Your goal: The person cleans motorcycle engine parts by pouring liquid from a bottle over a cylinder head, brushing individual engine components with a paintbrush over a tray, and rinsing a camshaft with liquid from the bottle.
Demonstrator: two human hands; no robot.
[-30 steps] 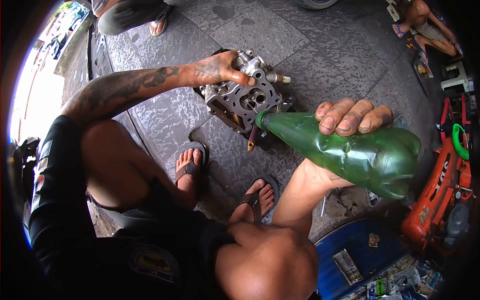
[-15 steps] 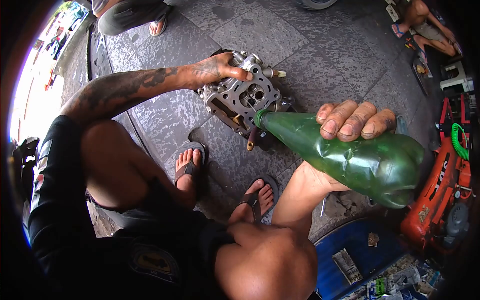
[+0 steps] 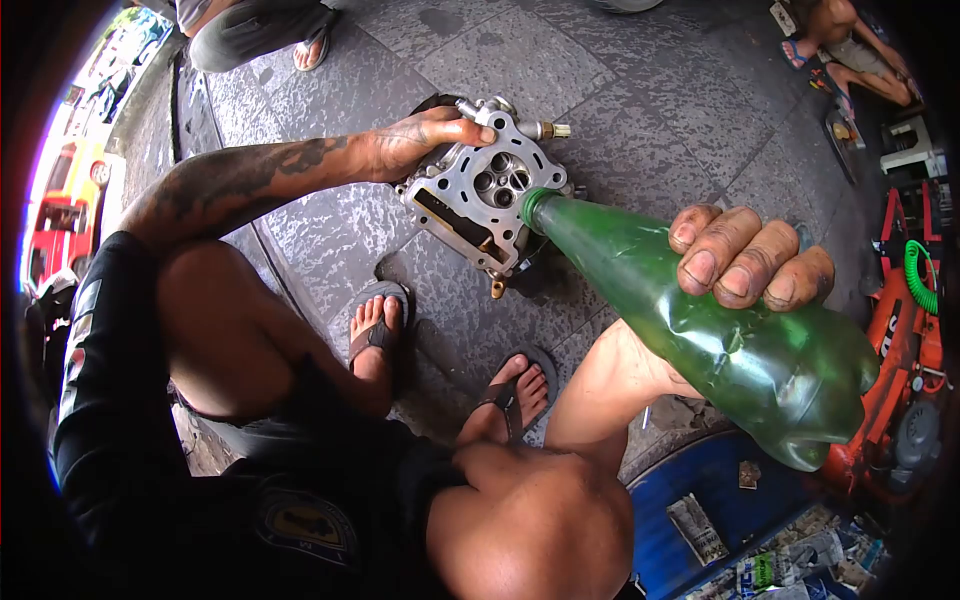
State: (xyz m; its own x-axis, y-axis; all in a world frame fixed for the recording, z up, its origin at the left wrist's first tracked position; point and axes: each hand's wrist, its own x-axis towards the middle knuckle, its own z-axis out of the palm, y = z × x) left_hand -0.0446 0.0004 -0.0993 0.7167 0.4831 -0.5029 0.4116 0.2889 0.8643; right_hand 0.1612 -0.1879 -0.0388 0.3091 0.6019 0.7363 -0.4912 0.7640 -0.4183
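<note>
My left hand (image 3: 425, 143) grips the upper left edge of a metal engine cylinder head (image 3: 463, 200), its thumb lying on the flat face. Round valve openings show in the middle of that face. Wrapped in my right hand (image 3: 752, 258) is a green plastic bottle (image 3: 640, 270), tilted with its neck toward the cylinder head. The bottle's mouth is beside the valve recess, over the right part of the face; I cannot tell whether they touch. The bottle's lower side looks dented. No stream of liquid can be made out.
Dark tiles (image 3: 640, 110) cover the floor. My sandalled feet (image 3: 378, 325) are just below the cylinder head. A red air compressor (image 3: 885, 340) with a green coiled hose (image 3: 918, 275) stands at right, near a blue panel (image 3: 690, 510). Other people sit at upper left and upper right.
The cylinder head has turned so its flat face points more toward me. The bottle's base has swung down and right, while its mouth has shifted slightly up and right. A red vehicle appears at far left.
</note>
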